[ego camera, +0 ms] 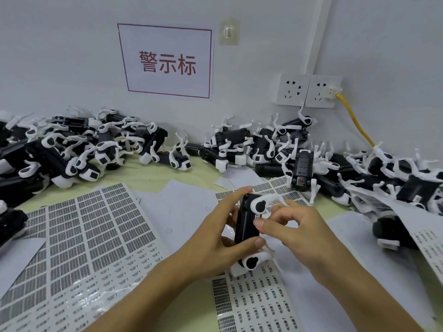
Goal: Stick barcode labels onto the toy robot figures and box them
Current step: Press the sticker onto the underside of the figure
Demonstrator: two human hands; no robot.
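Observation:
My left hand [215,238] grips a black-and-white toy robot figure [248,220] by its black body, held upright over the table's middle. My right hand [294,231] meets it from the right, with thumb and forefinger pinched against the body just below the upper white leg; any label under the fingertips is hidden. A large barcode label sheet [91,238] lies to the left. Another label sheet [254,300] lies under my hands, and a third label sheet [275,190] lies just behind the figure.
Piles of toy robot figures line the wall: one pile at back left [72,147], another at back right [299,149] stretching along the right edge. A yellow cable [354,118] runs from a wall socket. Blank backing sheets [182,207] cover the table centre.

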